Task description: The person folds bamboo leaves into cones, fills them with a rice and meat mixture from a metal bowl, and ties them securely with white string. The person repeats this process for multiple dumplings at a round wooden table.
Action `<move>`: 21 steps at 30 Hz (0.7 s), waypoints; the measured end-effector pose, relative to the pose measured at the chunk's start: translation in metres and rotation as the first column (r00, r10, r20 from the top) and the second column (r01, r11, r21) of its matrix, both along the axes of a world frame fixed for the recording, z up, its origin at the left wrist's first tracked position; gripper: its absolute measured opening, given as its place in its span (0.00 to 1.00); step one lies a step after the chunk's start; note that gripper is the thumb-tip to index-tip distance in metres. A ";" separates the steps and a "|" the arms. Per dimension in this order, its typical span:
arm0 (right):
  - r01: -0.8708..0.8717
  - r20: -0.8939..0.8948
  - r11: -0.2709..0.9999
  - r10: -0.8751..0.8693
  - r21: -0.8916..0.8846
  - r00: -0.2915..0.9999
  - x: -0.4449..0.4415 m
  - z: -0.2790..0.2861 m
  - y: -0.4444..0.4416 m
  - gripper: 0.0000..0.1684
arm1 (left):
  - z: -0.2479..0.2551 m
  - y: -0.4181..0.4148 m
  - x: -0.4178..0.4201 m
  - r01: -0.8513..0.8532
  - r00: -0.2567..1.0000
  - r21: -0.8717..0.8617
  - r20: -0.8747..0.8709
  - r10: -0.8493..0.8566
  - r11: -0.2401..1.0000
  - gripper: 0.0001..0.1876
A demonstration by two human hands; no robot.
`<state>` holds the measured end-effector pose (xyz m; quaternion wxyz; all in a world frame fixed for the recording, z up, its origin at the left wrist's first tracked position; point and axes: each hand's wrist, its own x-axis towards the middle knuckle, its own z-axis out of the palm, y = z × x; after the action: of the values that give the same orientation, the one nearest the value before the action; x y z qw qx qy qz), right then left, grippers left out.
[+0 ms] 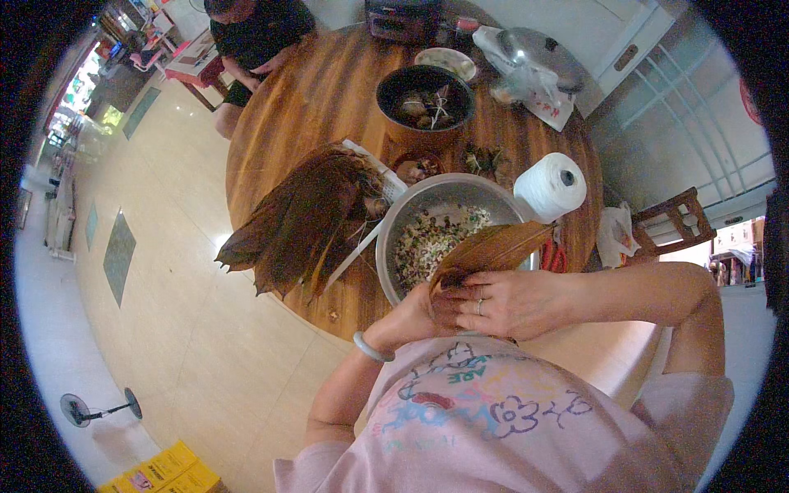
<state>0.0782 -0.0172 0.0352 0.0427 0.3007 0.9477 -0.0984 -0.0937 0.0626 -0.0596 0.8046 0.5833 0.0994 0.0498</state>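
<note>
Both my hands are close together at the near rim of a metal bowl (385,246) of mixed rice and beans (431,240). My left hand (416,317) holds the lower end of a brown leaf (499,243) from beneath. Across the same leaf lies my right hand (499,305), its fingers bent around the folded part; they partly hide it. The leaf's tip extends right over the bowl. A stack of large brown leaves (308,215) lies left of the bowl. A cone of white string (548,185) stands to its right, above red-handled scissors (553,254).
On the round wooden table (320,92) stand a dark pot (425,123) with string-tied bundles, a small bowl (419,167), a plate (447,61) and a plastic bag (530,80). Another person (262,37) sits at the far left edge. A wooden chair (675,219) stands at right.
</note>
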 end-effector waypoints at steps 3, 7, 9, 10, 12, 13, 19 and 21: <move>0.036 -0.074 0.998 -0.040 -0.051 0.996 0.003 -0.012 0.006 0.31 | -0.002 0.000 0.002 -0.069 0.996 -0.073 -0.065 0.064 0.995 0.38; 0.079 -0.140 0.997 -0.076 0.015 0.987 0.010 -0.010 0.010 0.34 | -0.024 0.005 0.001 -0.096 0.995 0.169 0.037 0.091 0.981 0.37; 0.091 -0.127 0.996 -0.087 0.024 0.988 0.012 -0.001 0.010 0.34 | -0.028 0.010 0.001 -0.015 1.000 0.294 0.018 0.010 0.956 0.40; 0.091 -0.131 0.995 -0.087 0.030 0.988 0.012 -0.002 0.010 0.34 | -0.027 0.012 0.001 0.030 0.999 0.354 0.004 -0.034 0.935 0.42; 0.090 -0.136 0.995 -0.083 0.041 0.987 0.010 -0.003 0.011 0.34 | -0.021 0.009 0.001 -0.105 0.993 0.368 0.083 0.080 0.924 0.42; 0.083 -0.114 0.995 -0.076 0.054 0.991 0.008 -0.004 0.010 0.34 | -0.019 0.008 0.001 -0.174 0.983 0.370 0.126 0.136 0.912 0.42; 0.035 -0.079 0.990 -0.024 0.135 0.997 0.009 -0.017 0.004 0.30 | -0.013 0.006 0.006 -0.034 0.997 0.073 -0.061 0.039 0.997 0.45; 0.027 -0.139 0.982 0.000 0.188 0.990 0.009 -0.019 0.002 0.25 | -0.009 -0.003 0.008 -0.041 0.996 -0.156 -0.088 0.028 0.987 0.45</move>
<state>0.0875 -0.0150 0.0162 -0.0527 0.3023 0.9513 -0.0288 -0.0856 0.0600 -0.0688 0.8423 0.5175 0.1474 0.0309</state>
